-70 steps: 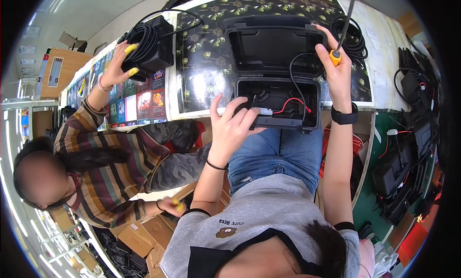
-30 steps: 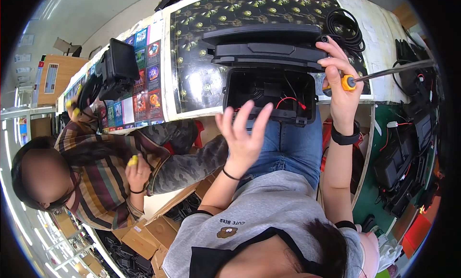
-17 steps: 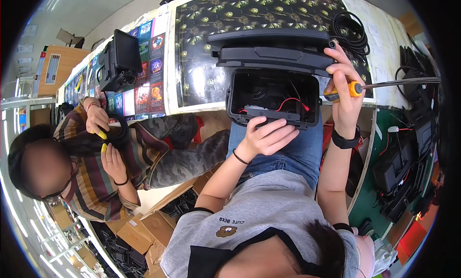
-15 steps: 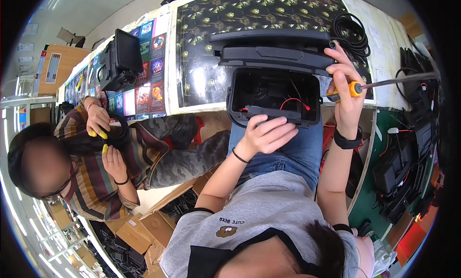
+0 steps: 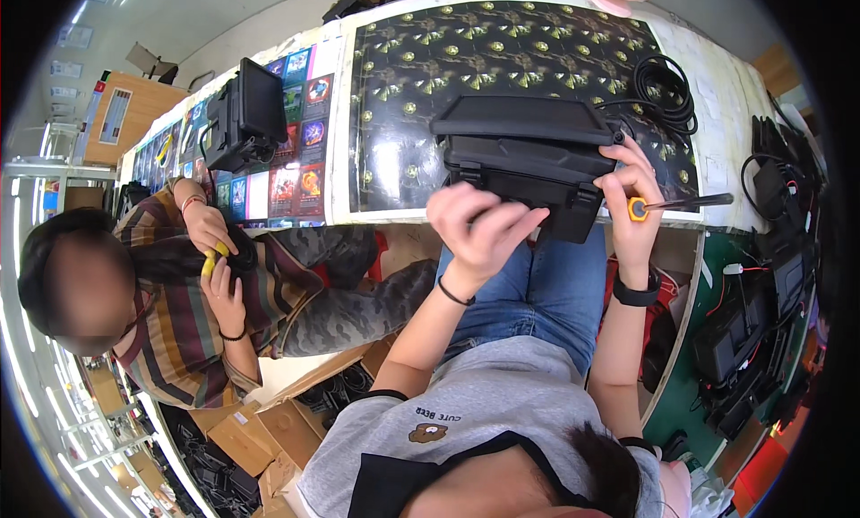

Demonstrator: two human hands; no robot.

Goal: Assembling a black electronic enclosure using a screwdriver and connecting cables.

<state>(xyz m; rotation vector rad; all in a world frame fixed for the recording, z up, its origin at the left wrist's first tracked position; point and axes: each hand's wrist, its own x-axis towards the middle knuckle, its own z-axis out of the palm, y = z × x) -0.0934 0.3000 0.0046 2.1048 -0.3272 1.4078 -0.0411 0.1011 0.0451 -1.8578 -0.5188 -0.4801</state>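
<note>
Black case (image 5: 530, 167): right hand (image 5: 634, 236), clasping a screwdriver (image 5: 638, 210), steadies it; loosely curled, empty left hand (image 5: 477, 233) should press latches (image 5: 587, 198) squarely.

Head-worn fisheye — close overhead, facing down, worktable (image 5: 727, 115) ahead

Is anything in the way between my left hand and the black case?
Nothing visible: your left hand is right at the front of the black case, though I can't tell if it touches. The screwdriver in your right hand points right, away from the case.
</note>
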